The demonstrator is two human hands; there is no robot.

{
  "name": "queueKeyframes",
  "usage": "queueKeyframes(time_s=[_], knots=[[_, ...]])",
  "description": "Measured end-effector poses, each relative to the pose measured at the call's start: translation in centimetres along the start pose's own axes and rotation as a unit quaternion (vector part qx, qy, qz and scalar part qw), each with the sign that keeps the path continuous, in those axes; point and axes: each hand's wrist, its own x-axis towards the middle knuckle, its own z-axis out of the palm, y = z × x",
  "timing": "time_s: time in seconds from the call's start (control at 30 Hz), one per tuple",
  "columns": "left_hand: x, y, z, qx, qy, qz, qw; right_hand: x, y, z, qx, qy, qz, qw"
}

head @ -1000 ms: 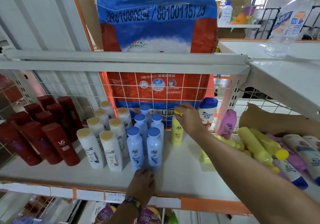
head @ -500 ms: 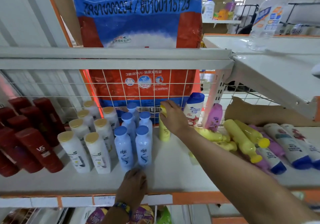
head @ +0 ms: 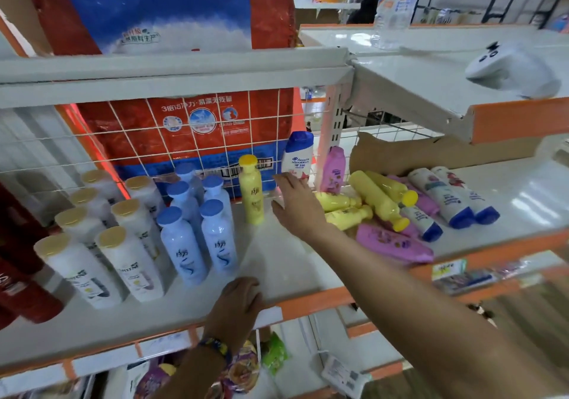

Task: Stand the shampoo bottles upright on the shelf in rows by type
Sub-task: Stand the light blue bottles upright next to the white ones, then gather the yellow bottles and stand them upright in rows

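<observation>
One yellow bottle (head: 253, 192) stands upright alone at the back of the white shelf (head: 286, 263), right of the standing light-blue bottles (head: 197, 223). My right hand (head: 297, 204) hovers open just right of it, not touching. My left hand (head: 238, 306) rests on the shelf's front edge, holding nothing. Rows of white gold-capped bottles (head: 101, 229) and dark red bottles (head: 21, 275) stand to the left. A pile of lying yellow bottles (head: 374, 198), pink bottles (head: 394, 244) and white blue-capped bottles (head: 443, 198) lies to the right.
A white bottle with a blue top (head: 298, 155) and a pink bottle (head: 334, 169) stand against the wire back grid. A big blue and red bag (head: 172, 19) fills the space behind. A white upper shelf (head: 431, 81) overhangs on the right.
My right hand has let go of the yellow bottle's cap and moved to the right, open. The bottle stays standing. My left hand has stayed on the shelf edge.
</observation>
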Motion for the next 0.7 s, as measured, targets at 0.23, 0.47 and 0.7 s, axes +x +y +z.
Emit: queueKeyframes(time_s=[0.23, 0.47, 0.7], knots=[[2.3, 3.1, 2.5, -0.039, -0.015, 0.019, 0.999, -3.9, 5.2, -2.4, -0.065, 0.0, 0.03, 0.997], [5.9, 7.7, 3.8, -0.021, -0.024, 0.033, 0.999, -5.6, 11.6, -6.0, -0.1, -0.011, 0.084, 0.991], [9.8, 10.5, 5.1, 0.058, 0.001, 0.067, 0.996, -5.8, 17.6, -8.7, -0.166, -0.061, 0.137, 0.975]])
